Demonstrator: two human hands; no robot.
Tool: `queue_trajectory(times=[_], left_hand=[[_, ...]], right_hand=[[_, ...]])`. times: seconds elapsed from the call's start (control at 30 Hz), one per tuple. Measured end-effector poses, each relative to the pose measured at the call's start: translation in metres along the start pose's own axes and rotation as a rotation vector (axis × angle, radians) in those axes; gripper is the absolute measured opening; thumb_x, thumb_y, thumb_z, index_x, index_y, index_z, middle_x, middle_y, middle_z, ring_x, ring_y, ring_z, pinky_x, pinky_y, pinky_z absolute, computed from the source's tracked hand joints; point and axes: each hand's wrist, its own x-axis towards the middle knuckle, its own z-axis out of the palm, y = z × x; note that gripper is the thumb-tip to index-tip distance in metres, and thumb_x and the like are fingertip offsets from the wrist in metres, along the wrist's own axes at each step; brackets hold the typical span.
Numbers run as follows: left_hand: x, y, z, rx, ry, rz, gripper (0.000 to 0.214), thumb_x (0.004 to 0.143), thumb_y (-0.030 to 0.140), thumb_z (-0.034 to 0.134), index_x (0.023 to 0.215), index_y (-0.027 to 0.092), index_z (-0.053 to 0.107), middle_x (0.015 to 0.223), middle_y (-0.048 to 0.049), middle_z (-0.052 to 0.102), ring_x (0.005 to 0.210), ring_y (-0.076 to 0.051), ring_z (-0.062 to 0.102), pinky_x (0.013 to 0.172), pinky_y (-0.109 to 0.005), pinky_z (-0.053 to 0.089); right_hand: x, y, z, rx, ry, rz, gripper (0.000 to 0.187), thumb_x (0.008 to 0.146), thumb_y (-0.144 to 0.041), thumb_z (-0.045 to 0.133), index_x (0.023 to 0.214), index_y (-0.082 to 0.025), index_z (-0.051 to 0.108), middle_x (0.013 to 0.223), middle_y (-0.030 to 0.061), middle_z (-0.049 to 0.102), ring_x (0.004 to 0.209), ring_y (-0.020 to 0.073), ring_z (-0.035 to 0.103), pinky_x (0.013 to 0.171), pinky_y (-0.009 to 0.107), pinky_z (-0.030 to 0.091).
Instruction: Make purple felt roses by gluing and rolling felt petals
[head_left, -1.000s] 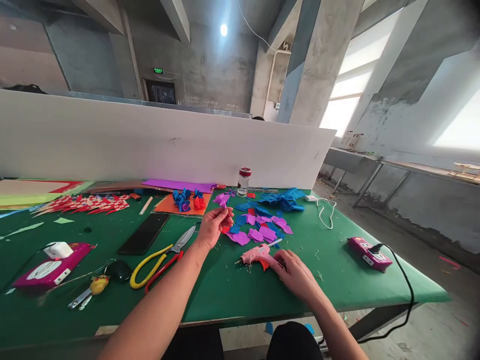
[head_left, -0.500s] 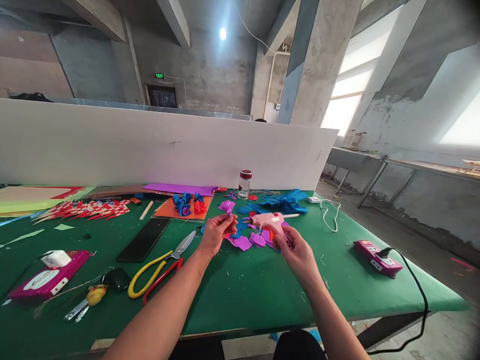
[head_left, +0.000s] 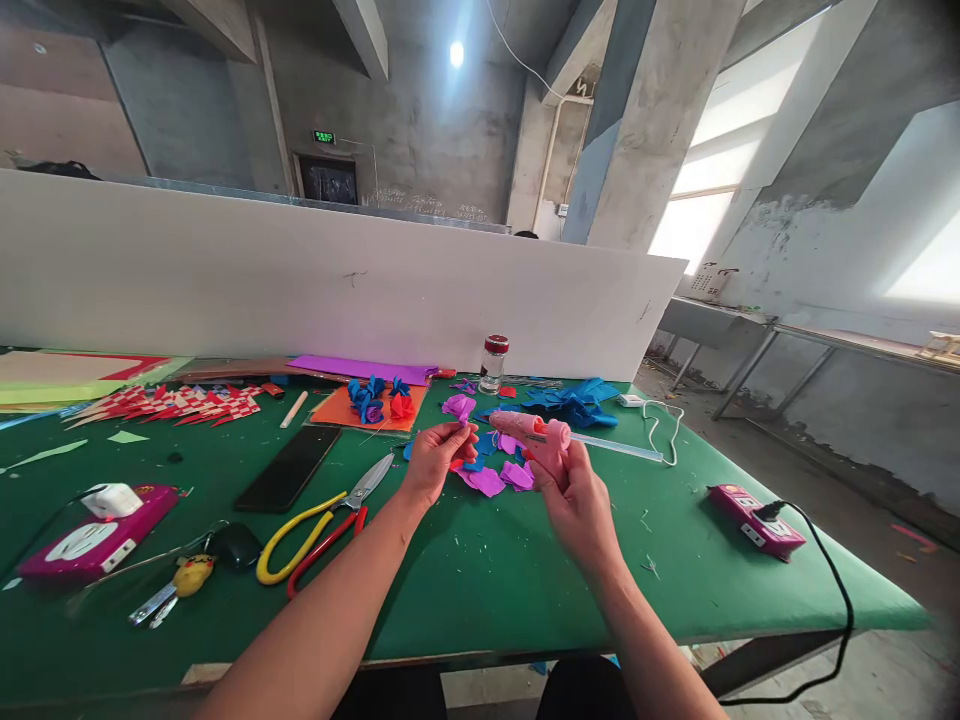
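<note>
Between the fingertips of my left hand (head_left: 435, 460) is a small purple paper flower (head_left: 459, 406), held upright by its base. My right hand (head_left: 577, 495) is wrapped round the handle of a pink glue gun (head_left: 531, 432). A translucent glue stick (head_left: 619, 447) sticks out of its back end, and the nozzle points left, close to the flower; whether they touch I cannot tell. Loose purple petals (head_left: 484, 482) and blue paper pieces lie on the green table under both hands. Scissors (head_left: 330, 525) with one yellow and one red handle lie left of my left forearm.
Finished blue and red paper flowers (head_left: 367, 400) rest on an orange sheet. Behind the hands stand a red-lidded jar (head_left: 493, 364) and crumpled blue paper (head_left: 577, 400). A phone (head_left: 289, 467), keys and a magenta power strip (head_left: 105, 530) lie left; another strip (head_left: 756, 522) is right.
My right hand has turned the glue gun so its back end swings toward me, and its grip has closed more firmly round the handle. The left hand keeps the flower nearly still.
</note>
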Motion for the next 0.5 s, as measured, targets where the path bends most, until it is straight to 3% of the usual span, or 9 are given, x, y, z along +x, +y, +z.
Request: queue_trajectory(times=[0.17, 0.33, 0.5], left_hand=[[0.001, -0.002, -0.001, 0.019, 0.017, 0.007, 0.031, 0.066, 0.039, 0.079, 0.081, 0.012, 0.073, 0.071, -0.0053, 0.067, 0.054, -0.011, 0.059, 0.054, -0.025, 0.051], [0.002, -0.003, -0.002, 0.01, 0.014, 0.008, 0.032, 0.065, 0.039, 0.08, 0.08, 0.012, 0.073, 0.07, -0.0055, 0.068, 0.054, -0.012, 0.06, 0.053, -0.025, 0.051], [0.0, -0.001, 0.0, 0.004, 0.009, 0.011, 0.03, 0.065, 0.039, 0.08, 0.078, 0.013, 0.072, 0.07, -0.0041, 0.068, 0.054, -0.011, 0.06, 0.054, -0.026, 0.05]], right_hand=[[-0.002, -0.008, 0.005, -0.082, -0.017, -0.065, 0.024, 0.089, -0.04, 0.046, 0.106, -0.023, 0.05, 0.076, 0.0025, 0.067, 0.058, 0.0176, 0.053, 0.053, 0.025, 0.036], [-0.001, -0.008, 0.009, -0.152, -0.014, -0.087, 0.024, 0.091, -0.041, 0.043, 0.105, -0.023, 0.05, 0.072, 0.0029, 0.065, 0.054, 0.0195, 0.054, 0.051, 0.025, 0.031], [-0.001, -0.01, 0.012, -0.172, -0.007, -0.115, 0.027, 0.092, -0.041, 0.041, 0.109, -0.022, 0.049, 0.076, 0.0044, 0.067, 0.059, 0.0211, 0.058, 0.052, 0.026, 0.034]])
